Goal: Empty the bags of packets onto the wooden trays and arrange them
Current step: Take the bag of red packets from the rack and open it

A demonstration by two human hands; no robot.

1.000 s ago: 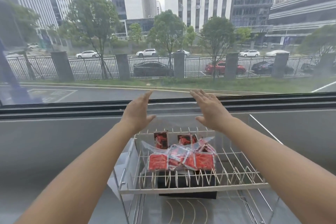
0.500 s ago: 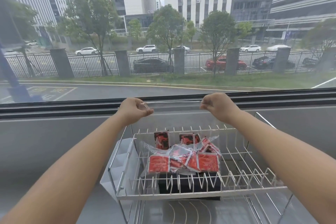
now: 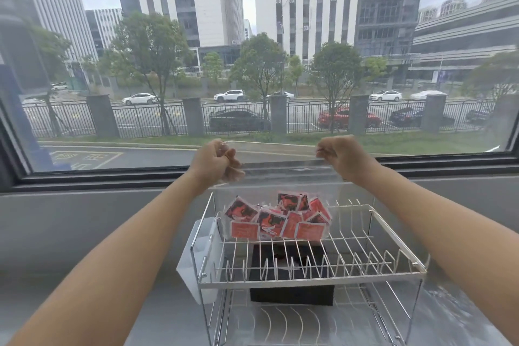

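Both hands are up near the window sill right now: our left hand and our right hand are each curled into a fist, pinching the top edge of a clear thin plastic bag and holding it stretched between them. The bag hangs down over the silver wire dish rack, and the heap of small red-and-black square sauce packets sits at its bottom, resting on the rack's upper tier, toward the back left.

Progress-wise, we'd say we're barely started. The packets look like they're all inside the bag, bunched in one messy pile, nothing spread out or lined up. We honestly can't spot any wooden trays in view. There's a black boxy thing on the tier underneath, right below the packets, but we can't tell what it is. So what's left: tip the bag out, find those trays, and do all the arranging. Only this one bag shows here.
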